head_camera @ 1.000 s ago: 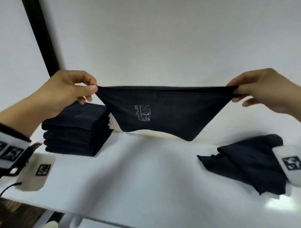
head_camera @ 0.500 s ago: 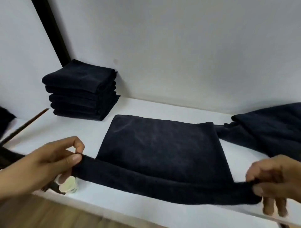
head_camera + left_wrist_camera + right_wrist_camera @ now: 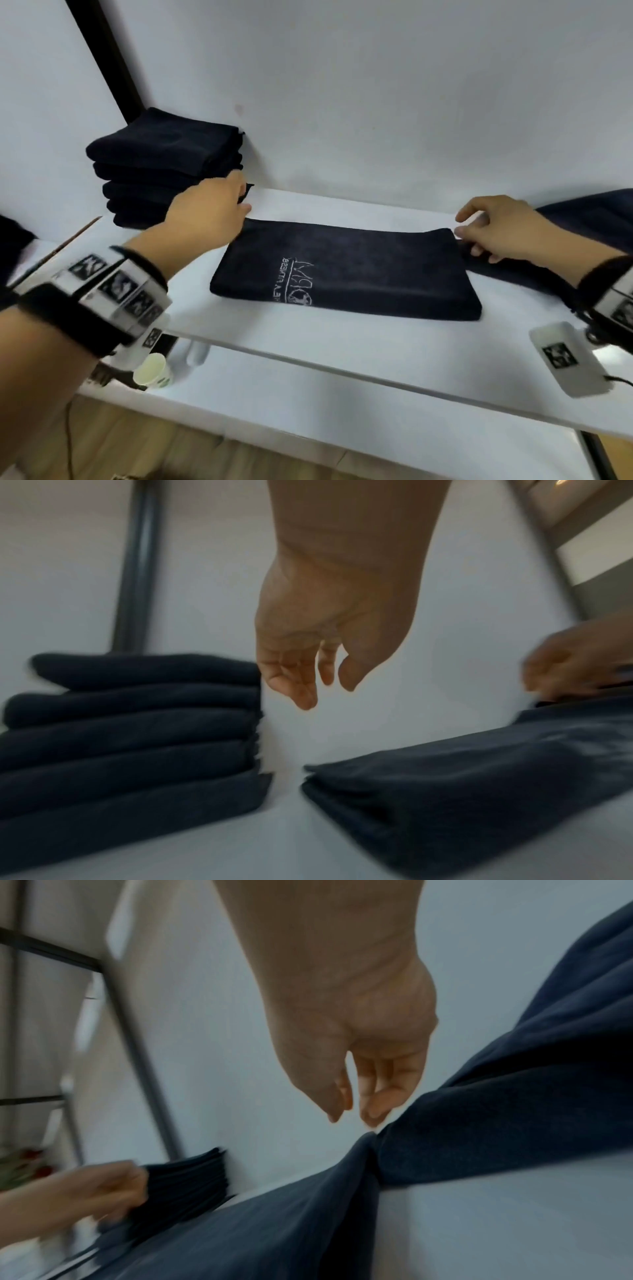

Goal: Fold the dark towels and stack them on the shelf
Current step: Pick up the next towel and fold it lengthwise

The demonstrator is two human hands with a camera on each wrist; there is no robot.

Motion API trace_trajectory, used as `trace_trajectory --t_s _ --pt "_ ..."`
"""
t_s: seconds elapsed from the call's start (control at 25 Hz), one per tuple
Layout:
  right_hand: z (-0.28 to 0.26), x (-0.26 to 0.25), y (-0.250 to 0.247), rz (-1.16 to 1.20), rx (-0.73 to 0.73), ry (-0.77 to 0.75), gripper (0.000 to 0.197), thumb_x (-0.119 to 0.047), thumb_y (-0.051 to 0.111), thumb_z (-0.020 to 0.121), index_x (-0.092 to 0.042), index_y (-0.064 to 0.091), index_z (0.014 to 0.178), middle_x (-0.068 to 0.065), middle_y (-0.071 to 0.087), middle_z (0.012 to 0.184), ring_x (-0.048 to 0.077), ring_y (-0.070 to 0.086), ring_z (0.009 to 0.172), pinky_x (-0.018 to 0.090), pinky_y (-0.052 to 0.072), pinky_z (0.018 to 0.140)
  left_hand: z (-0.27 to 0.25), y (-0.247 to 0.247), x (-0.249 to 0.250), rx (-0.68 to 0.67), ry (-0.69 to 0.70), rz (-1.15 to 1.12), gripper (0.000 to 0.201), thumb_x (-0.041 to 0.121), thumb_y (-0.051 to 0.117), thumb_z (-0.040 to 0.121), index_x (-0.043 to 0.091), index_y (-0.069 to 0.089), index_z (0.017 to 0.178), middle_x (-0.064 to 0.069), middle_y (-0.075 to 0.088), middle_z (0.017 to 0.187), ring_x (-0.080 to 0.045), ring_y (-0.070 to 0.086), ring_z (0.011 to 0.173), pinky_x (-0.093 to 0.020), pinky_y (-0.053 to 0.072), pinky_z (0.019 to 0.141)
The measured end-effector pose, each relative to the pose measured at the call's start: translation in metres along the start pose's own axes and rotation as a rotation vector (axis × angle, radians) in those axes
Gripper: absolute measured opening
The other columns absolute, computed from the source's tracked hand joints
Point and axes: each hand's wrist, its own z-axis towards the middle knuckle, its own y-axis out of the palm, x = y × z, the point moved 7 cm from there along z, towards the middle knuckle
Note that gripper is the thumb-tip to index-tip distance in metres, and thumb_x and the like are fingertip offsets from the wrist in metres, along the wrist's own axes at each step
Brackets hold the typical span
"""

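Stack of folded towels (image 3: 164, 164) at far left of shelf (image 3: 308, 346). Left hand (image 3: 209, 212) released, fingers loose, above far-left corner of half-folded towel (image 3: 346, 277). Towel's long axis runs left-right between hands (logo up). Right hand (image 3: 496, 226) at far-right corner, fingers relaxed, grasping nothing. Left hand nearer stack.

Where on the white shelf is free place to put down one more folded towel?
Bare shelf lies between the half-folded towel and the front edge, and in a strip behind it along the wall. The left corner holds the stack; the right end is crowded by unfolded towels.
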Motion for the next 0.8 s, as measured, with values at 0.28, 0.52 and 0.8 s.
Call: trace_trajectory --t_s 0.28,0.52,0.8 --pt "-0.114 -0.014 0.062 -0.6 -0.195 -0.411 0.063 -0.071 0.029 0.092 -0.03 0.067 0.123 -0.011 0.064 0.13 0.014 0.061 0.117 0.018 0.035 0.1 -0.033 0.067 0.053 -0.468 0.35 0.333 0.042 0.031 0.045 0.095 0.031 0.045 0.138 -0.002 0.062 0.127 -0.027 0.057 0.115 -0.04 0.048 0.095" --pt "-0.183 -0.051 0.116 -0.515 -0.326 -0.476 0.074 -0.076 0.049 0.069 -0.022 0.074 0.113 0.003 0.075 0.11 0.017 0.073 0.086 0.034 0.036 0.091 0.041 0.075 0.106 -0.546 0.523 0.307 0.07 0.004 0.05 0.089 0.034 0.034 0.15 0.005 0.042 0.153 -0.022 0.043 0.135 -0.023 0.033 0.104" --pt "-0.176 -0.066 0.096 -0.217 -0.333 -0.646 0.062 -0.065 0.042 0.091 -0.051 0.023 0.149 -0.037 0.014 0.154 -0.019 0.008 0.14 0.009 0.014 0.114 0.057 0.106 0.167 -0.729 0.519 0.089 0.054 0.046 0.039 0.102 0.035 0.022 0.152 -0.003 0.029 0.159 -0.026 0.029 0.144 -0.036 0.028 0.111"
